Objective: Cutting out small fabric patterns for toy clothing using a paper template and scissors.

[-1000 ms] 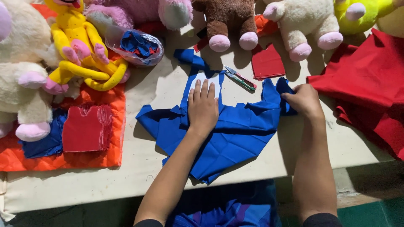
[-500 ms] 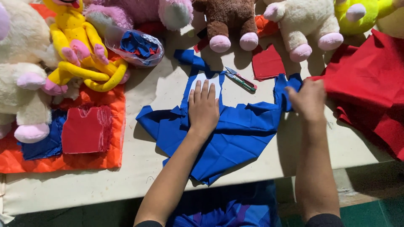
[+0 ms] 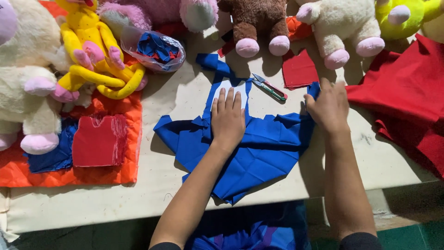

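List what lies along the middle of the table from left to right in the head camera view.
Small red cloth piece → left hand pressing flat on the blue fabric → thread snips → right hand at the fabric's right edge → big red cloth.

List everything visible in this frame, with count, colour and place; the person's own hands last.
blue fabric: one, blue, creased, centre of table under both hands
thread snips: one, green and red handles, just above the blue fabric
red fabric square: one, red, right of the snips
red cloth: one pile, red, right edge
plastic bag: one, clear, blue and red scraps inside, upper left
orange quilted fabric: one, orange, left, with a red piece on it
plush toys: several, cream, yellow, pink, brown, green, along top and left
table: one, beige
left hand: flat on the blue fabric
right hand: at the fabric's right edge
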